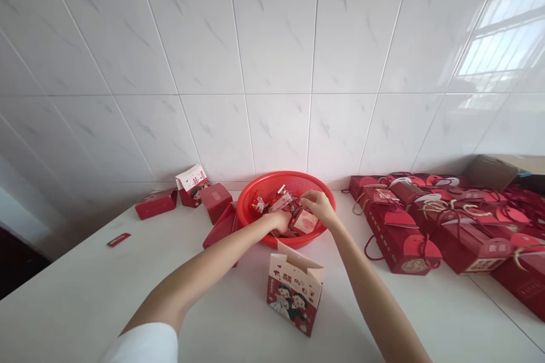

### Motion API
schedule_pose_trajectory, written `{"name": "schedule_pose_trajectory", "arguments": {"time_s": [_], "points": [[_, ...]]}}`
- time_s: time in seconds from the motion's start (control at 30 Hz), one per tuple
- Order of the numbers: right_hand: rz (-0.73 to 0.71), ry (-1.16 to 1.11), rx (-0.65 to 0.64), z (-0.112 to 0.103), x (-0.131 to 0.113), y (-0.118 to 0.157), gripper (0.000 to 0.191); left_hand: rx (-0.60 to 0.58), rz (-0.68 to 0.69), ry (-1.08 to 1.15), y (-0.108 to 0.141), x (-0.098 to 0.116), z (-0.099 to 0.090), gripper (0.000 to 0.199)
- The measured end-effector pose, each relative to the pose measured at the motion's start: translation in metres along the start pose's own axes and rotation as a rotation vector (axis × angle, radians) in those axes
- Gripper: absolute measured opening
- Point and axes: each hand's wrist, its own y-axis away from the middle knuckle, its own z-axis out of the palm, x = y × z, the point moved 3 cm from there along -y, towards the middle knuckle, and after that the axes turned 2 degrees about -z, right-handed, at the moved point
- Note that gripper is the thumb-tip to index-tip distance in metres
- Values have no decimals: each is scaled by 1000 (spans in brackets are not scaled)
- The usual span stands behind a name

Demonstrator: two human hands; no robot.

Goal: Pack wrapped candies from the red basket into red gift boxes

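Note:
A red plastic basket [249, 193] with a mesh wall stands against the wall, holding several small wrapped packets [306, 221]. My left hand [280, 221] reaches down into it, and its fingers are hidden among the packets. Over the basket's right side is my right hand [318, 204], fingers bent and drawn together at the packets; what is between them cannot be made out. In front of the basket, between my forearms, a red and cream paper gift box [293, 295] with a cartoon couple stands upright, its top open.
Several red gift boxes with cord handles [395, 238] crowd the right side, with a cardboard box [494, 170] behind them. To the left are a small printed box [193, 184], a red box [216, 199], another lying box [156, 204] and a small red packet [118, 240].

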Motion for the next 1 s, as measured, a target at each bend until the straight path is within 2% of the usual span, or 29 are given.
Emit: {"name": "schedule_pose_trajectory", "arguments": {"time_s": [0.13,0.23,0.33,0.4,0.47,0.57,0.67,0.73,0.8,0.87,0.9,1.0], "points": [[-45,-38,-10,1,2,2,14,21,11,30,-5,-3,5,17],[-51,-120,102,-3,5,2,18,174,85,71,-4,-6,-2,4],[-40,-185,261,-8,7,2,23,351,44,185,-3,-12,-11,21],[-39,-190,297,-9,7,2,24,416,8,263,-3,-16,-14,30],[-32,-183,284,-8,6,2,25,412,10,291,-5,-19,-14,26],[-5,-185,287,-7,5,3,27,371,91,242,-9,-18,-13,19],[12,-209,345,-8,4,4,31,366,221,159,-18,-7,-18,35],[14,-220,371,-9,4,4,33,308,254,114,-28,4,-23,44],[3,-219,381,-9,4,5,33,206,242,70,-40,16,-25,44],[-12,-216,389,-9,5,5,30,146,210,45,-49,25,-25,30],[-19,-216,393,-9,5,5,28,147,199,58,-52,28,-25,24],[-19,-222,401,-9,8,5,29,219,182,171,-54,26,-29,25]]}}
